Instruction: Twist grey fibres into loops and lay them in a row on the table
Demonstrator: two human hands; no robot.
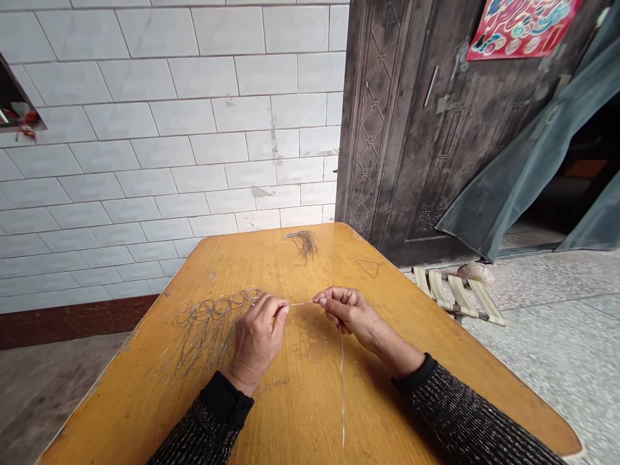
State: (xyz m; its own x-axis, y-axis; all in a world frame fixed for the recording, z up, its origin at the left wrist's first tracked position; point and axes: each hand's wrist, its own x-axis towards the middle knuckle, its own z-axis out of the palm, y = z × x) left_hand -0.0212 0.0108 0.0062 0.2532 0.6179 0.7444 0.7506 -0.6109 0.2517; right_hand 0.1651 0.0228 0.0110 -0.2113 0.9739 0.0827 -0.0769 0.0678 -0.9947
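A thin silvery wire [303,303] runs between my two hands over the middle of the table. My left hand [261,332] pinches one end between thumb and forefinger. With its fingertips, my right hand [351,313] grips the wire farther along, and a long free length hangs from below that hand toward the near side. Left of my left hand lies a row of looped wires [208,316], their straight tails pointing toward me. Beyond both hands, near the table's far edge, sits a small bundle of wires [303,242].
The wooden table [300,413] ends against a white tiled wall [213,123]. A bent piece of wire [369,266] lies at its right side. On the floor to the right stands a low strap-seated stool [458,294], near a dark carved door [387,129] and a grey curtain [523,155].
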